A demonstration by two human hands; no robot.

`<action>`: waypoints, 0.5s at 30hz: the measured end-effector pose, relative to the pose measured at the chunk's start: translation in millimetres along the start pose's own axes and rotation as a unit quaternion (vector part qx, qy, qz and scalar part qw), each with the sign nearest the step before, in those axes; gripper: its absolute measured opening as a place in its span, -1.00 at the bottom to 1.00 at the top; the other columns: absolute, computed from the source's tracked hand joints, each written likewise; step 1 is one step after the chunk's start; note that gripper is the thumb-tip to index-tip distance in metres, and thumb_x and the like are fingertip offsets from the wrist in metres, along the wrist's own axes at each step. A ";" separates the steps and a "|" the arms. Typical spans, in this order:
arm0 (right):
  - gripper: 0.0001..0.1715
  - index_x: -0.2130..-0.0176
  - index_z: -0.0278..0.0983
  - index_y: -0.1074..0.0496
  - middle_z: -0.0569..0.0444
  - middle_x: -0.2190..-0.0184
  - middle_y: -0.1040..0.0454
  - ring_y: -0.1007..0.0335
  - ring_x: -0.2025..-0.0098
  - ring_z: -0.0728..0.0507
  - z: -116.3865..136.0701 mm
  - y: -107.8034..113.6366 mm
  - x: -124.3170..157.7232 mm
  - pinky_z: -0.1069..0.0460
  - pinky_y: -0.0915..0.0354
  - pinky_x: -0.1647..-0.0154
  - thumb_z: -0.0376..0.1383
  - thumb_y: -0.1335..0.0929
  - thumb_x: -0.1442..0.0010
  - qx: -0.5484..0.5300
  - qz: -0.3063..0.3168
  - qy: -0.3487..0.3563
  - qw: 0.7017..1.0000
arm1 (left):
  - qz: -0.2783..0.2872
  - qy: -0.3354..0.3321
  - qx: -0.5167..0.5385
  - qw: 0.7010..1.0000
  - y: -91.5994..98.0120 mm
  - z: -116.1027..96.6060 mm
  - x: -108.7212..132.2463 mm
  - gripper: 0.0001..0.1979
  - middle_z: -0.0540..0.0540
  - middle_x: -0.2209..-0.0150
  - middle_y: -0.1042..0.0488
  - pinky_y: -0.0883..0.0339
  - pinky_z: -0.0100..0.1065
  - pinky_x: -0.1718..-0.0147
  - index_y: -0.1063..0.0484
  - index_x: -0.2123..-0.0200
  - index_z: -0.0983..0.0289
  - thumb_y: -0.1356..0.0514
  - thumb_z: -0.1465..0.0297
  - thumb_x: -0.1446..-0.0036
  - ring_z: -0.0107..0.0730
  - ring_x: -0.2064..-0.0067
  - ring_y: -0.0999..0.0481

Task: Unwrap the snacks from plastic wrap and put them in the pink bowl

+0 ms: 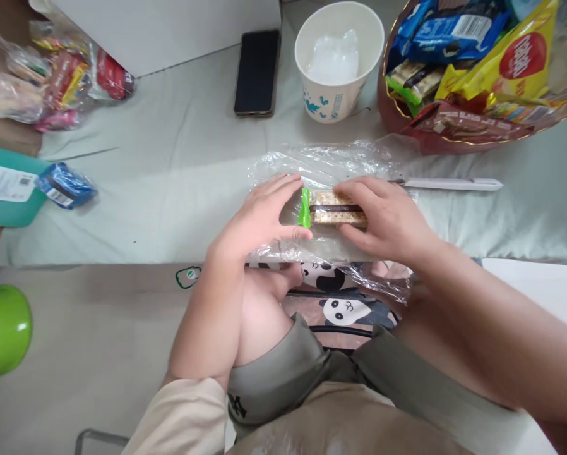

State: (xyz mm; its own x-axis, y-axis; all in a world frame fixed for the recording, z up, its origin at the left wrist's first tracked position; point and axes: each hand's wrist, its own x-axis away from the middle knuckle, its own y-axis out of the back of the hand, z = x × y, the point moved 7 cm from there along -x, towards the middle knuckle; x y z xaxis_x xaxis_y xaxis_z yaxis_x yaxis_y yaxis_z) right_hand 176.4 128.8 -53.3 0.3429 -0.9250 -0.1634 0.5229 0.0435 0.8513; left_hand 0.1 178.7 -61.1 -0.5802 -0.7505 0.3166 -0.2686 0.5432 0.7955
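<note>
A wrapped sandwich cracker pack (pixel 336 208) with a bright green end lies on a sheet of clear plastic film (pixel 283 163) near the table's front edge. My right hand (pixel 387 218) grips the right part of the pack, thumb on the near side and fingers on the far side; its palm hides that end. My left hand (pixel 264 218) is open around the green end, thumb and fingers apart, apparently not closed on it. Just beyond my right hand lies a knife with a white handle (pixel 454 184), its blade mostly hidden.
Behind the film stand a paper bucket (pixel 328 95) with white plastic inside and a red gold-rimmed bowl (pixel 406 129) full of packaged snacks. A phone (pixel 257 72) lies left of the bucket. Farther left are a blue packet (pixel 65 185), a teal package (pixel 9 212) and bagged snacks (pixel 65 76).
</note>
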 end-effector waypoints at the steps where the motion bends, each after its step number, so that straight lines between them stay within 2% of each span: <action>1: -0.48 -0.12 -0.25 -0.44 -0.18 -0.04 -0.56 -0.50 -0.05 -0.39 -1.0 0.2 -0.2 -0.26 -0.39 -0.06 -0.24 -0.34 -0.16 -0.003 -0.001 -0.006 1.000 | 0.006 0.000 -0.007 1.000 -1.4 -0.6 -0.5 -0.03 0.26 -0.52 -0.07 0.11 0.01 -0.51 -0.20 -0.43 0.28 -0.49 0.15 -0.04 0.05 -0.56 0.05; 5: -0.51 -0.11 -0.26 -0.44 -0.18 0.00 -0.57 -0.51 -0.03 -0.38 -3.6 0.4 0.0 -0.24 -0.41 -0.04 -0.23 -0.34 -0.19 -0.015 -0.004 -0.023 1.000 | 0.026 0.012 -0.039 0.999 -5.7 -1.9 -2.0 -0.07 0.22 -0.56 0.05 0.24 0.11 -0.52 -0.15 -0.45 0.21 -0.45 0.23 -0.10 0.07 -0.58 0.15; 8: -0.46 -0.14 -0.25 -0.43 -0.19 -0.08 -0.56 -0.49 -0.09 -0.41 -3.0 -2.3 0.1 -0.27 -0.38 -0.07 -0.22 -0.38 -0.17 -0.008 0.004 -0.019 1.000 | 0.052 0.034 -0.056 0.996 -8.1 -1.8 -1.9 -0.03 0.19 -0.57 0.14 0.33 0.17 -0.52 -0.05 -0.49 0.19 -0.43 0.30 -0.12 0.07 -0.59 0.24; 12: -0.39 -0.17 -0.24 -0.42 -0.20 -0.09 -0.57 -0.49 -0.12 -0.45 -7.1 -5.3 -2.2 -0.31 -0.37 -0.10 -0.24 -0.40 -0.13 -0.010 0.017 -0.030 0.999 | 0.079 0.041 -0.063 0.994 -9.7 -1.4 -1.1 0.03 0.17 -0.58 0.22 0.36 0.19 -0.52 0.04 -0.52 0.19 -0.42 0.28 -0.10 0.09 -0.59 0.31; 15: -0.36 -0.17 -0.24 -0.42 -0.19 -0.10 -0.57 -0.49 -0.14 -0.43 -13.1 -3.3 -4.5 -0.31 -0.38 -0.14 -0.25 -0.42 -0.10 -0.053 0.021 -0.044 0.997 | 0.079 0.039 -0.066 0.994 -9.4 0.5 -1.3 0.04 0.16 -0.58 0.21 0.35 0.16 -0.52 0.04 -0.52 0.19 -0.42 0.25 -0.09 0.08 -0.59 0.30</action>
State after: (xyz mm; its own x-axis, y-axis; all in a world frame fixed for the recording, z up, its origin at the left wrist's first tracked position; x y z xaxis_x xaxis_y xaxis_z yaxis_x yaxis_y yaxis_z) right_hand 183.4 137.8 -61.9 0.2987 -0.9510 -0.0801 0.5904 0.1182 0.7984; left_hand 3.0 174.7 -69.2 -0.5435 -0.6900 0.4781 -0.0724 0.6060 0.7922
